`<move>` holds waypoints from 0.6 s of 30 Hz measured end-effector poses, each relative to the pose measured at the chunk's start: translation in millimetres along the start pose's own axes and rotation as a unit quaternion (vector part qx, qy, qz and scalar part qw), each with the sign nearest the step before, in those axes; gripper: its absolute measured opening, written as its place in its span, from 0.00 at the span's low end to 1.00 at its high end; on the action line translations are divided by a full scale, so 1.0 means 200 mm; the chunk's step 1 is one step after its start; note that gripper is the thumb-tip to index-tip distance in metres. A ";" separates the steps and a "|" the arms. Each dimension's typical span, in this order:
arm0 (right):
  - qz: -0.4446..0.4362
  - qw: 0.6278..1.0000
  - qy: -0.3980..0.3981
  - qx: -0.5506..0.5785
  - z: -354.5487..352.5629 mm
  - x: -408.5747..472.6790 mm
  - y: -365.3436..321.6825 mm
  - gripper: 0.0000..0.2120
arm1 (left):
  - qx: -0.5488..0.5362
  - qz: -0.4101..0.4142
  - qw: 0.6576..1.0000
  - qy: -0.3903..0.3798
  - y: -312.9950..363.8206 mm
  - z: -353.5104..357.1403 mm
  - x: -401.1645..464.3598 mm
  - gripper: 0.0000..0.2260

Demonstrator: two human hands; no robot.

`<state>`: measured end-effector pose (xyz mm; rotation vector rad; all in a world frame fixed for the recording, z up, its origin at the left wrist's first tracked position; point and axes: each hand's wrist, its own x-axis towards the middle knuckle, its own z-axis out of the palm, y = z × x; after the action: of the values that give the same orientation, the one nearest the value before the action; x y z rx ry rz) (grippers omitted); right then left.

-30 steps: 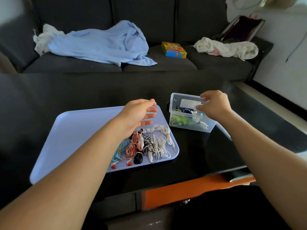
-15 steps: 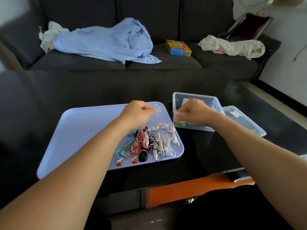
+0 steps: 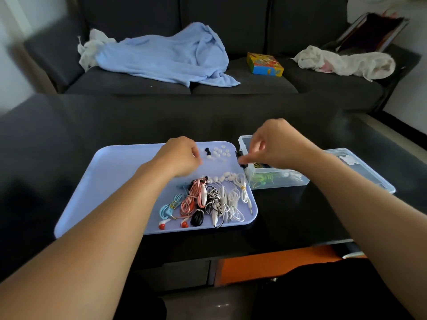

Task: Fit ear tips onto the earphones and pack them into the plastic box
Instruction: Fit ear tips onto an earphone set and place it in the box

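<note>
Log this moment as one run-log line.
left hand: over loose ear tips, grip unclear | right hand: over plastic box | earphones: on tray

A dark grey sofa (image 3: 208, 42) is set behind the black, glossy worktop (image 3: 161, 116). A light blue blanket (image 3: 166, 56) is spread over its left cushions, a colourful small box (image 3: 264, 64) is laid near the middle, and a crumpled white cloth (image 3: 342, 62) is left on the right. Pale walls (image 3: 411, 65) are seen at both sides. An orange panel (image 3: 272, 262) is visible below the worktop's front edge.
</note>
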<state>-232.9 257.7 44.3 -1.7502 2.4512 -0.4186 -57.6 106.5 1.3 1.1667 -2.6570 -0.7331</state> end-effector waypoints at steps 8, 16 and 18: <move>-0.135 0.982 -0.124 0.049 0.27 0.12 -0.27 0.04 | -0.020 -0.077 0.986 -0.148 -0.23 -0.12 -0.09 0.07; -0.078 0.982 -0.156 0.072 0.37 0.20 -0.31 0.13 | 0.027 -0.073 0.965 -0.249 -0.24 -0.07 -0.18 0.20; -0.072 0.983 -0.149 0.077 0.38 0.22 -0.31 0.12 | 0.046 -0.042 0.967 -0.246 -0.21 -0.05 -0.17 0.17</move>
<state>-173.0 184.4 -8.4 -1.7841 2.0427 -0.3214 -3.6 102.9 -8.5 1.2651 -3.0817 -1.0437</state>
